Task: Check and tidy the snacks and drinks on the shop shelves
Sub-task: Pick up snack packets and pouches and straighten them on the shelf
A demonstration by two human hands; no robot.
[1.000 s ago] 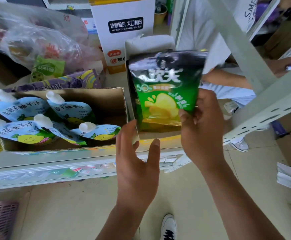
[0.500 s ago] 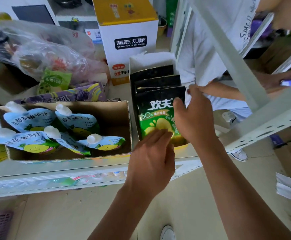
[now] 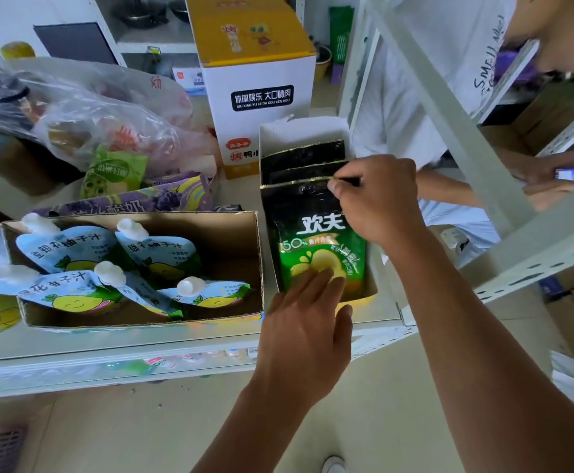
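Lying in a brown box [image 3: 241, 240] on the shelf [image 3: 108, 343], blue juice pouches [image 3: 156, 254], left hand [image 3: 306, 332] flat with straight fingers on the green pouch [image 3: 313, 233], pouch standing in a white box [image 3: 306, 129], right hand [image 3: 381, 199] pinching its top edge

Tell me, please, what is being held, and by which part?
The right hand pinches the front green pouch by its top sealed edge. The left hand holds nothing; its straight fingers rest on the pouch's lower front.
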